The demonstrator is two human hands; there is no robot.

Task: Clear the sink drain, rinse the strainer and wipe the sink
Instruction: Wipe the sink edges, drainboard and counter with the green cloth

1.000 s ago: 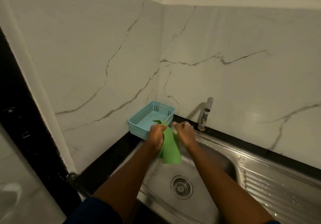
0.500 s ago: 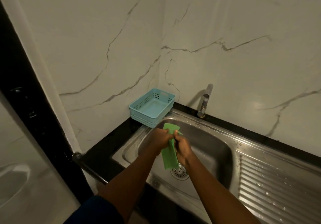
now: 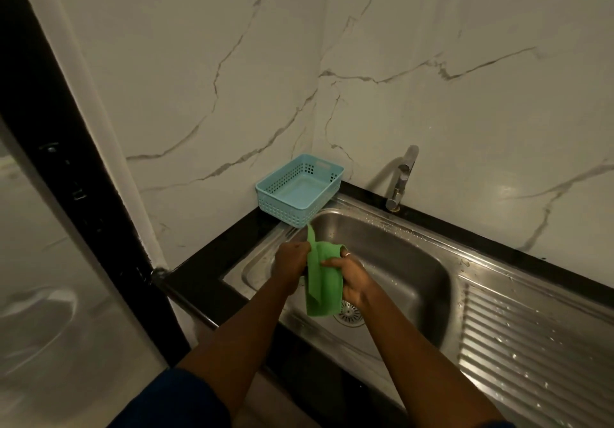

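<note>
**Cloth [image 3: 324, 283] gripped by both hands above the sink [image 3: 402, 254]**

Glare smears a glossy panel [image 3: 36, 311] at the far left, and what it reflects is too blurred to make out. Beside it a black frame [image 3: 59, 168] runs top to bottom, with small fittings on it too dark to identify. A veined marble wall [image 3: 206, 62] fills the corner behind.

A pale blue slotted basket [image 3: 285, 210] stands in the corner of the black bench [image 3: 206, 271], its near corner reaching over the sink's steel rim. A small raised plate on its far wall is too small to read.

The left hand [image 3: 290, 261], its forearm coming out of a blue sleeve [image 3: 172, 401] cut off by the lower edge, curls its fingers round the left edge of the green cloth. The cloth hangs folded over the basin, one corner sticking up toward the basket. The right hand [image 3: 352, 278] holds the cloth's right side, thumb pressed onto the front and fingers wrapped behind; a ring [image 3: 346, 254] shows on one finger. How the hidden fingers lie cannot be told.

The strainer [image 3: 350, 314] sits in the drain at the basin's floor, its upper left part covered by the cloth and the right wrist.

Further right, a chrome tap [image 3: 400, 178] rises from the back rim, with droplets on the steel near it. The ribbed drainboard [image 3: 531, 344], speckled with water, is cut off by the right edge.
</note>
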